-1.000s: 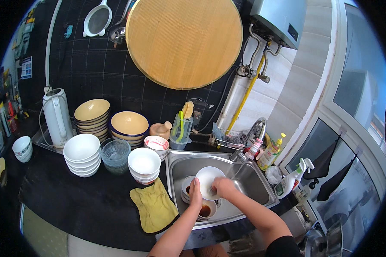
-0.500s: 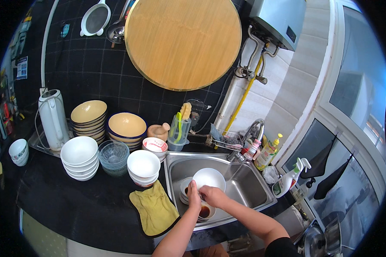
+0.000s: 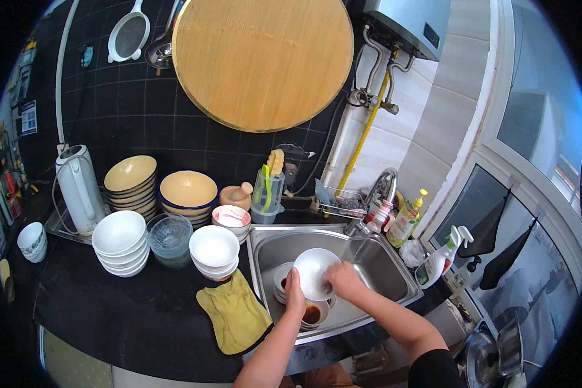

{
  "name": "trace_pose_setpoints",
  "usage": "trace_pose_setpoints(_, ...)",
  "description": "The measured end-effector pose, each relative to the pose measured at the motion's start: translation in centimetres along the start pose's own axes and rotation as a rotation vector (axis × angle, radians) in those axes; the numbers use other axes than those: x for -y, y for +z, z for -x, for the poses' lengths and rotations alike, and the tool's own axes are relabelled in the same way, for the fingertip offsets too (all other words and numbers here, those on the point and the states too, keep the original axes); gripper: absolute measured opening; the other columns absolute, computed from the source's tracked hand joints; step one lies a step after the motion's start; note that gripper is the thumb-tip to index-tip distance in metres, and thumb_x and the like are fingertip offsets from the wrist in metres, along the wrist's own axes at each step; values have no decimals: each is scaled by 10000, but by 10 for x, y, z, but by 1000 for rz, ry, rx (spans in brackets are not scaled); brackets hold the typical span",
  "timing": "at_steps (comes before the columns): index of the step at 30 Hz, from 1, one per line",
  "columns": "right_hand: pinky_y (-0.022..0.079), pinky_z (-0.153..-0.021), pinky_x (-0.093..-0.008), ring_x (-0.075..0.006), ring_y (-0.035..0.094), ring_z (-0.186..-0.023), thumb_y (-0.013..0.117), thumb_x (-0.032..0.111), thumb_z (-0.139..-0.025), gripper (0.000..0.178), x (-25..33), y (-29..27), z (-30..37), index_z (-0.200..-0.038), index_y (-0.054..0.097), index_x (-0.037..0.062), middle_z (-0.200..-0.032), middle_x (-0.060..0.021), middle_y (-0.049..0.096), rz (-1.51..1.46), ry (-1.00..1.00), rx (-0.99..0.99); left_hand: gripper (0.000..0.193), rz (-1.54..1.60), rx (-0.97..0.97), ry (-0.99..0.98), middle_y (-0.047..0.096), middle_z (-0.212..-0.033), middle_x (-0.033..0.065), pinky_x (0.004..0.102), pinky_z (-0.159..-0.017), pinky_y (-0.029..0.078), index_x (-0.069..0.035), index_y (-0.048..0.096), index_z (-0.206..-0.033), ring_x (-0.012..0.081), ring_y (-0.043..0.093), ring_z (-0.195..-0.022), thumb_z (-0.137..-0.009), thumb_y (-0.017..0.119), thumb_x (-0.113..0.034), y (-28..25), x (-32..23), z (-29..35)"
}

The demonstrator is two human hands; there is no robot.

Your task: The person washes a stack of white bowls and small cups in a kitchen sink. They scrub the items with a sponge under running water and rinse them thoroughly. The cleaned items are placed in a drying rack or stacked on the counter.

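Note:
A white bowl is held tilted over the sink, its inside facing up. My left hand is closed on the bowl's left rim. Over the bowl's right inner side is my right hand, its fingers curled in; whatever they hold, if anything, is hidden. Below the bowl, a small bowl with dark brown liquid stands in the sink's near left part. More stacked bowls sit beside it, partly covered by my left hand and the held bowl. Water runs from the faucet behind my right hand.
Left of the sink lies a yellow-green cloth. Behind it stand stacks of white bowls, glass bowls and cream bowls. A soap pump bottle and a spray bottle line the sink's right side.
My right hand has moved right, from the bowl's lower left to its right inner side, showing more of the inside. My left hand keeps its hold. The view has shifted slightly.

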State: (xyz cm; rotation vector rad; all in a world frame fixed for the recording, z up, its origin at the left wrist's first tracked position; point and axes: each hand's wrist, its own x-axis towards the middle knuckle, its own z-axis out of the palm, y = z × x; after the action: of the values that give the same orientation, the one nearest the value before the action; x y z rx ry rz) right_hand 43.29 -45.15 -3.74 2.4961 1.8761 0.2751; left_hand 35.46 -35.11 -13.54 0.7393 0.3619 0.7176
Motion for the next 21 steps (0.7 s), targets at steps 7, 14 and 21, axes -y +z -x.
trace_pose_setpoints(7,458,-766,-364,-307,563,-891,612,138,-697,252,44,6,-13,-931,584,48,-940,-143,587,-526,12,-47,618,155,30,-208,495,-1179,92,346,-864,421,-70,432,-1216,215,502,-1061,-855,404,-571,-18,20,-17)
trace_pose_setpoints(14,428,-740,-360,-270,559,-803,574,153,-705,157,1,-13,-7,-832,574,59,-851,-93,583,212,-40,-145,545,94,20,-1,484,-1186,105,305,-897,372,-15,420,-1233,192,471,-1073,-909,386,-453,5,-2,-1)
trace_pose_setpoints(21,453,-740,-383,-290,570,-841,617,160,-712,228,28,22,0,-912,583,55,-911,-114,595,-517,-8,-78,580,-23,-91,105,461,-1221,123,298,-950,317,2,406,-1257,207,431,-1118,-906,396,-459,-1,-5,-2)
